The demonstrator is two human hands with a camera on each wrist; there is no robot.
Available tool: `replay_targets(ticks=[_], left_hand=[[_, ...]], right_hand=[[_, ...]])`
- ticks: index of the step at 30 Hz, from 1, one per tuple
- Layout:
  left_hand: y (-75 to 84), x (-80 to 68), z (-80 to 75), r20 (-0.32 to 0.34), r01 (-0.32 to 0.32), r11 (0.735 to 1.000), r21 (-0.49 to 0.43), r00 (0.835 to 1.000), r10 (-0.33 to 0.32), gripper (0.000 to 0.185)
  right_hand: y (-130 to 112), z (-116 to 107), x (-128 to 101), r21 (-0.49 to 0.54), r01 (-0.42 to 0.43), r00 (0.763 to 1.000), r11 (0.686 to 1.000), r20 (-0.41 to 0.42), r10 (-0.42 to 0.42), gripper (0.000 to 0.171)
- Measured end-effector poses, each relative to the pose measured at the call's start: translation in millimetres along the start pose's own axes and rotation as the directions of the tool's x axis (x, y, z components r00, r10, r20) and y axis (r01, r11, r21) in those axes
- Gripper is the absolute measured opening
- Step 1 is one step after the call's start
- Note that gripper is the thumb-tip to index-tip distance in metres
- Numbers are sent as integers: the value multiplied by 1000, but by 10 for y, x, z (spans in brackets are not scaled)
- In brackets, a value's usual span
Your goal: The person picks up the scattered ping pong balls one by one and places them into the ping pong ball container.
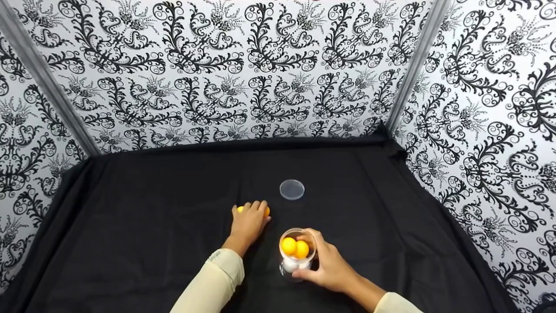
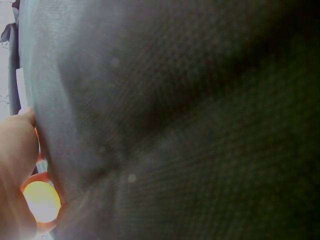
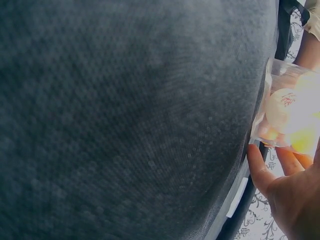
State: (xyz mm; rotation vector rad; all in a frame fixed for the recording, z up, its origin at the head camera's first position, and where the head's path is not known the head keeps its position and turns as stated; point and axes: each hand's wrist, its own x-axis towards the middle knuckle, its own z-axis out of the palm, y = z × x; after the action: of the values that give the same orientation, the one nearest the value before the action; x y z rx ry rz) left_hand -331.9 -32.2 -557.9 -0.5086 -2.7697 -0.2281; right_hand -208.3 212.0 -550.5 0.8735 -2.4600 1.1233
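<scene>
My left hand [image 1: 249, 224] curls over orange ping-pong balls on the black cloth, hiding most of them. An orange patch [image 1: 267, 211] peeks out at its right side and another at its left. In the left wrist view one orange ball [image 2: 42, 201] glows within the curled fingers. My right hand [image 1: 332, 266] grips a clear jar [image 1: 282, 266] from its right side, fingers and thumb around the wall. Two orange balls [image 1: 295, 248] lie near the jar's open top, above white ones. A white ball [image 3: 281, 107] with red print shows through the wall in the right wrist view.
A round clear lid [image 1: 292, 190] lies flat on the black cloth [image 1: 173, 187], beyond the jar. Walls with a black-and-white scroll pattern [image 1: 278, 78] enclose the table at the back and both sides. The cloth has folds along its edges.
</scene>
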Motion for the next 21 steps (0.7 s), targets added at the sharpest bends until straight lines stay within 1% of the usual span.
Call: replay_targets(ticks=[4, 10, 12, 15, 18, 21], left_hand=[[10, 0, 9, -14, -7, 1000, 6, 1000, 7, 42], [58, 0, -32, 11, -26, 1000, 17, 1000, 26, 43], [77, -1, -53, 10, -36, 999, 20, 999, 35, 43], [105, -10, -100, -6, -53, 998, 18, 999, 53, 45], [134, -35, -172, -50, -86, 996, 7, 995, 86, 46], [176, -73, -296, -96, -121, 993, -16, 988, 118, 47]], right_hand=[[7, 6, 0, 0, 2, 1000, 1000, -1, -2, 96], [4, 6, 0, -3, 1, 1000, 1000, 1, -1, 95], [4, 4, 0, -6, -3, 1000, 1000, 3, 3, 95], [2, 4, 1, -10, 2, 1000, 1000, 1, -2, 95], [2, 6, 3, -13, 13, 1000, 1000, -3, -13, 95], [-1, 7, 10, -5, 9, 1000, 1000, 7, -9, 95]])
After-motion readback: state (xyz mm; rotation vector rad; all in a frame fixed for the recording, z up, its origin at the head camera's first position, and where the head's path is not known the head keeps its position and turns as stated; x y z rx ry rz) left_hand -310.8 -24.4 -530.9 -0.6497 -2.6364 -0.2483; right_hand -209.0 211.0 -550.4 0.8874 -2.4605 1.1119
